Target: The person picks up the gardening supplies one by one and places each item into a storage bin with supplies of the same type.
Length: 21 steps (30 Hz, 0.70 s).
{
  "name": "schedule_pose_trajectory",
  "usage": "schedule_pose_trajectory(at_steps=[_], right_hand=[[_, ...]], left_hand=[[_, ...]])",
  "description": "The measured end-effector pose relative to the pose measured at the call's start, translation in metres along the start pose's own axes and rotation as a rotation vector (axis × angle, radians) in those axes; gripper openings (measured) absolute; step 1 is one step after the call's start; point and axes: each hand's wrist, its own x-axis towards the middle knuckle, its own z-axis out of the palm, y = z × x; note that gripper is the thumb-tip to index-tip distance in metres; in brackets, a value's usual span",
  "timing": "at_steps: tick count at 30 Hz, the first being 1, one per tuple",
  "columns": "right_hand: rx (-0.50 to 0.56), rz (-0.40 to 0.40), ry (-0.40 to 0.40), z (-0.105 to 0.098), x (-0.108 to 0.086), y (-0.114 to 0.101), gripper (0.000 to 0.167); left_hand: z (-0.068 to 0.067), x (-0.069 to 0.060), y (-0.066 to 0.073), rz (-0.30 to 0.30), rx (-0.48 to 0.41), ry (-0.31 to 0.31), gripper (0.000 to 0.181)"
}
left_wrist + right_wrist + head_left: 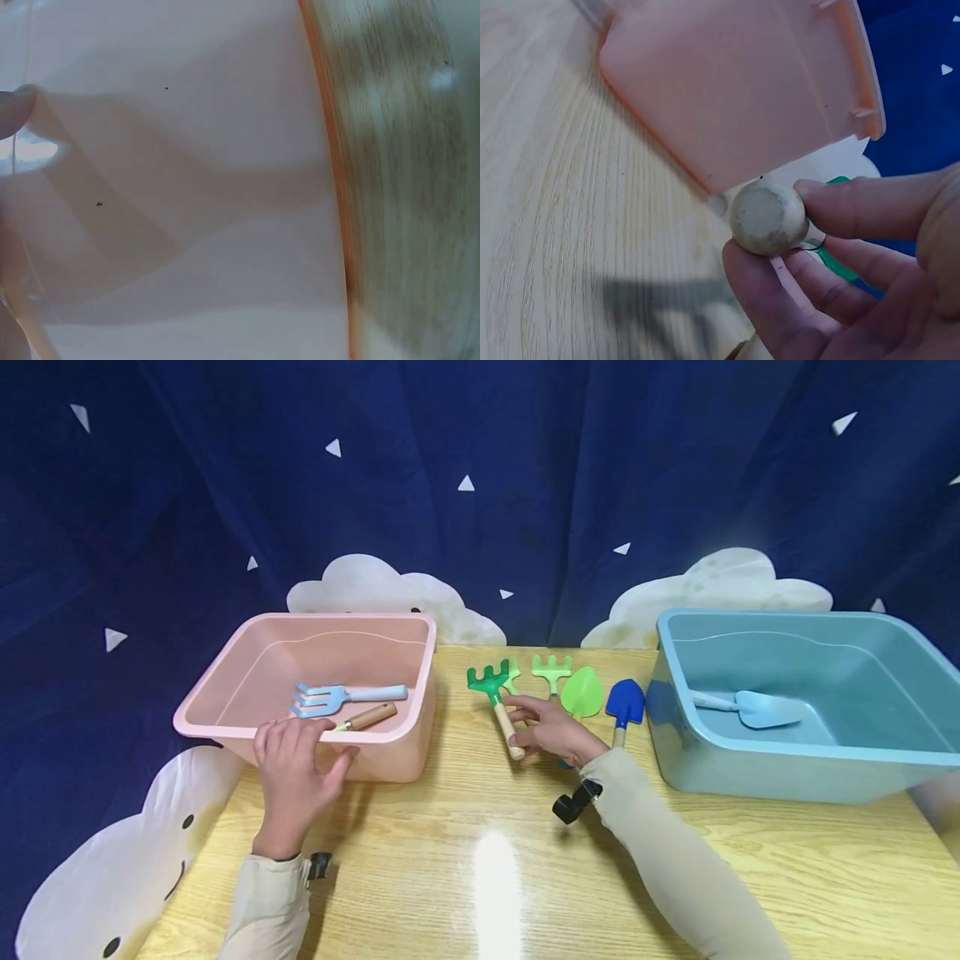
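Toy rake with a dark green plastic head and pale wooden handle (504, 720), pinched in the right hand (551, 727)

The rake lies at the fingertips, on the left side of the right hand. Its pronged head points toward the backdrop; its rounded butt points toward the person. In the right wrist view, the thumb presses one side of the handle near the butt and the fingers support the other. Whether the rake clears the wood-grain tabletop (412, 860) cannot be told.

The left hand (296, 768) grips the near rim of a pink rectangular plastic tub (408, 768), fingers bent over the edge, thumb outside. Within this tub lie a light blue three-pronged fork (322, 700) and a wooden-handled tool with a pale green neck (371, 717), its working end hidden.

Just beyond the right hand are a light green pronged rake (552, 668), a light green leaf-shaped shovel (582, 693) and, to their right, a dark blue shovel (626, 700). Another pale green tool (513, 670) is partly covered by the dark green head. At far right, a blue-green rectangular plastic tub (750, 777) contains a light blue trowel (765, 710).
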Motion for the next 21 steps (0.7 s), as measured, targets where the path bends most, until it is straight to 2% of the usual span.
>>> schedule_pose_trajectory(at_steps=[10,16,21], right_hand=[[0.016,-0.064,0.004,-0.004,-0.019,-0.008,0.070],[-0.006,-0.058,0.016,-0.007,-0.025,-0.010,0.070],[0.014,-0.065,0.014,-0.009,-0.028,-0.011,0.071]], left_hand=[[0.001,0.001,0.000,-0.004,-0.012,-0.011,0.044],[0.001,0.002,0.001,0.005,-0.018,-0.005,0.043],[0.000,0.001,0.000,-0.001,-0.018,-0.005,0.044]])
